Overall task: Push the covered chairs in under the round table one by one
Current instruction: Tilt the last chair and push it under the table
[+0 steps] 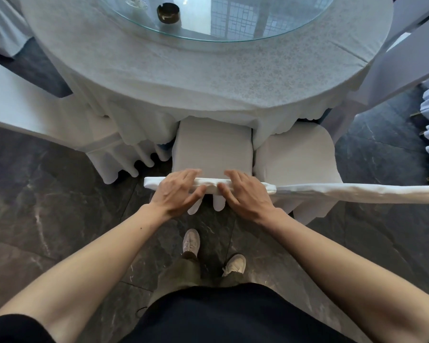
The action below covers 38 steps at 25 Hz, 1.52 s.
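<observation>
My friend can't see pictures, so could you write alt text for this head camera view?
Both hands, left hand and right hand, grip the top of a white-covered chair, its seat partly under a round table with a white cloth and glass turntable.

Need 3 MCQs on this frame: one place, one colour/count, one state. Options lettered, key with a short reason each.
1. Where are both hands?
A. On the chair's top rail
B. On the glass turntable
C. On the tablecloth

2. What colour is the chair cover?
A. Red
B. White
C. Black

3. How far in is the chair?
A. Whole seat under the table
B. Seat front under the cloth edge, most of the seat out
C. Tipped over on the floor

Key:
1 A: left hand and right hand rest side by side on the top rail of the chair.
2 B: the cover is white all over.
3 B: only the seat's far edge meets the tablecloth hem.
</observation>
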Motion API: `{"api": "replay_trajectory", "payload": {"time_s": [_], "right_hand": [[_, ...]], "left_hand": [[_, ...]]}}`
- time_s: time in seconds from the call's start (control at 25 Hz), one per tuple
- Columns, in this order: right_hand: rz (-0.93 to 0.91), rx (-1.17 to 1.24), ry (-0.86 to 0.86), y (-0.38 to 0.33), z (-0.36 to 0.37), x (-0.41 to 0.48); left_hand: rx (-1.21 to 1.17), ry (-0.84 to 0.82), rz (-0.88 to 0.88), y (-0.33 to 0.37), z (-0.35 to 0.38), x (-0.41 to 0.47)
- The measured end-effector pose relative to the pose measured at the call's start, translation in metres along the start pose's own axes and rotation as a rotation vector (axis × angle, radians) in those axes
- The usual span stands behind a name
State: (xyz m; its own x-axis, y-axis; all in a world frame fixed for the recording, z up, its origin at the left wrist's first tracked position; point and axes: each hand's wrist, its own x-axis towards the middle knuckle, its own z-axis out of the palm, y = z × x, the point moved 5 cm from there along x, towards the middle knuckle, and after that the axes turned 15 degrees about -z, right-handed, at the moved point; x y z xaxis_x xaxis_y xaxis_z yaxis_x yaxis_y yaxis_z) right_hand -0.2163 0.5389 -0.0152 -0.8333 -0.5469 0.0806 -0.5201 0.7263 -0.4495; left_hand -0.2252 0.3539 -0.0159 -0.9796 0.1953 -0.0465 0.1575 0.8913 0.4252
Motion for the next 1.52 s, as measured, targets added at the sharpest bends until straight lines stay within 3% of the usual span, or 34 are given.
{"api": "replay_trajectory", "payload": {"time_s": [0.36, 0.72, 1.04, 1.28, 1.52], "right_hand": [[-0.094, -0.125, 0.078, -0.098, 0.010, 0.088], [-0.301, -0.156, 0.014, -0.274, 0.084, 0.251], [-0.461, -0.177, -0.044, -0.364, 0.119, 0.381], [-0.515, -0.145, -0.060, -0.406, 0.165, 0.494], [-0.440, -0.079, 0.001, -0.417, 0.183, 0.622]], "left_hand": [[0.037, 0.168, -0.037, -0.086, -0.081, -0.015], [0.093, 0.312, -0.179, -0.283, -0.196, -0.073], [0.158, 0.445, -0.343, -0.421, -0.290, -0.085], [0.222, 0.472, -0.387, -0.523, -0.343, -0.045], [0.320, 0.404, -0.313, -0.614, -0.387, 0.036]]}}
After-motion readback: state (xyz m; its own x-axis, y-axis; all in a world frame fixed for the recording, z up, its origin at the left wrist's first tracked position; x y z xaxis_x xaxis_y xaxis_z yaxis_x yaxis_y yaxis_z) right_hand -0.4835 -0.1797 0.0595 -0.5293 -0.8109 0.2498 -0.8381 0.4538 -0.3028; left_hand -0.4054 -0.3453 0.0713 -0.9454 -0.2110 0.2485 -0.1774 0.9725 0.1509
